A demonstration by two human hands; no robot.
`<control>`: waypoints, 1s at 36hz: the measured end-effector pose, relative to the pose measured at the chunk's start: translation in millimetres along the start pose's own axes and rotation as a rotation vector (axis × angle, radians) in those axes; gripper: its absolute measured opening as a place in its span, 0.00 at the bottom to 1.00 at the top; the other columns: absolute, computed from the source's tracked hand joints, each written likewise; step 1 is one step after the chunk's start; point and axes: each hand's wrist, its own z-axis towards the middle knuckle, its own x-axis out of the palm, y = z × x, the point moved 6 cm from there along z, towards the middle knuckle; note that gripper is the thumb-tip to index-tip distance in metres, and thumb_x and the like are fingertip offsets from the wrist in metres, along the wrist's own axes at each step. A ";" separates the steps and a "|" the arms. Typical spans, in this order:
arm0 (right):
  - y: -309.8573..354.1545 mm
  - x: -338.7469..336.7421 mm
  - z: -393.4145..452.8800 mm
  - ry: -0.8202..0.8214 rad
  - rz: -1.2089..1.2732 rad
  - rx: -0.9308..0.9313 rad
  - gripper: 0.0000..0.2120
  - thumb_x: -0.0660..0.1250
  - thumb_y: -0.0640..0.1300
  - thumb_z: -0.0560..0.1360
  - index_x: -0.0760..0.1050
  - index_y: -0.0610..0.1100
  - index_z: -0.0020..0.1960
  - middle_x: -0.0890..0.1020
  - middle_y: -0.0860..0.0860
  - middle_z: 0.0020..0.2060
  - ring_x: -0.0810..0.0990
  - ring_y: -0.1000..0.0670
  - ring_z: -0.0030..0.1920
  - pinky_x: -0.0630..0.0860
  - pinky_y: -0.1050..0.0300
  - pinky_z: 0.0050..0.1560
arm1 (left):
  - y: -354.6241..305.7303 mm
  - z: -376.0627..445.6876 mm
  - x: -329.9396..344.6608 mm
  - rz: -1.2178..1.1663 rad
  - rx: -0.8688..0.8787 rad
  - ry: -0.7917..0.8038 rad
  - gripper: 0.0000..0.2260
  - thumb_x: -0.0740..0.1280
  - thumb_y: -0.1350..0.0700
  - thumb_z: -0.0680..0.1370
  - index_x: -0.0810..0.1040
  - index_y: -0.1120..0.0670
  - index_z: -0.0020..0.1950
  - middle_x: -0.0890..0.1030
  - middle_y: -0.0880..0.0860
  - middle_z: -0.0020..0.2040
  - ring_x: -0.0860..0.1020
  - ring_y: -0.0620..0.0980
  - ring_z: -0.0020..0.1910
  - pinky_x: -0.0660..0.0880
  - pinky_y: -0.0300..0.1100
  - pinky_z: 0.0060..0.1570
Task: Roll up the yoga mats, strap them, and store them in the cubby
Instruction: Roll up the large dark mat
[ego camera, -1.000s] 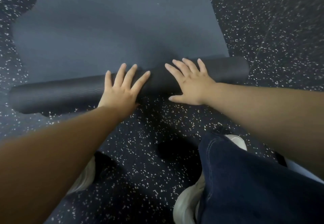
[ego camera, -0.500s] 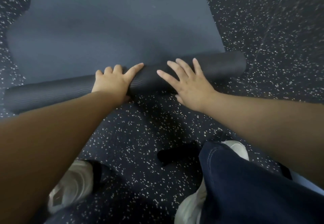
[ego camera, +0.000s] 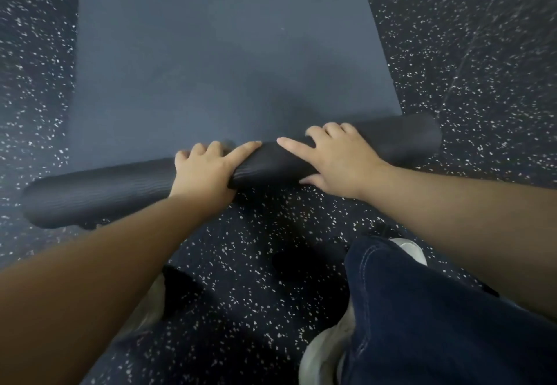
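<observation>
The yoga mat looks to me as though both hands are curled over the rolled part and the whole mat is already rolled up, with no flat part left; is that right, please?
Not quite. Both the left hand and the right hand do curl over the rolled part, but the yoga mat is only partly rolled: the head view shows a long flat stretch still lying on the speckled floor beyond the hands.

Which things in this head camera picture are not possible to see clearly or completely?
- Yoga mat: far end cut off by the top edge.
- Left hand and right hand: fingertips hidden behind the roll.
- Left shoe: blurred, partly behind the forearm.
- Straps and cubby: not in view.
</observation>
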 end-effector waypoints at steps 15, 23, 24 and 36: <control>25.1 0.5 -49.0 -0.010 0.059 0.003 0.34 0.55 0.67 0.77 0.50 0.53 0.76 0.78 0.45 0.54 0.76 0.43 0.53 0.66 0.52 0.40 | -22.6 -13.0 -0.9 0.100 0.254 0.121 0.37 0.66 0.50 0.76 0.44 0.31 0.74 0.68 0.48 0.67 0.68 0.53 0.64 0.62 0.51 0.64; 13.0 12.9 -57.2 0.047 0.157 0.079 0.40 0.53 0.73 0.72 0.53 0.53 0.77 0.73 0.48 0.61 0.72 0.46 0.61 0.70 0.51 0.45 | -32.8 1.8 -0.8 -0.001 0.283 0.350 0.39 0.74 0.44 0.70 0.54 0.31 0.73 0.73 0.47 0.63 0.71 0.53 0.64 0.69 0.51 0.62; 12.4 13.1 -58.5 0.039 0.179 0.076 0.40 0.52 0.73 0.72 0.53 0.52 0.77 0.73 0.49 0.62 0.72 0.46 0.61 0.71 0.51 0.47 | -32.9 3.5 0.3 -0.034 0.284 0.376 0.40 0.75 0.44 0.69 0.55 0.30 0.72 0.74 0.46 0.63 0.72 0.52 0.63 0.70 0.51 0.61; 5.6 16.8 -63.8 -0.249 0.231 0.068 0.32 0.54 0.65 0.71 0.77 0.43 0.60 0.82 0.45 0.48 0.81 0.41 0.46 0.77 0.48 0.42 | -37.5 9.4 14.4 -0.321 0.223 0.562 0.39 0.78 0.47 0.67 0.61 0.35 0.72 0.73 0.45 0.64 0.71 0.49 0.64 0.67 0.44 0.65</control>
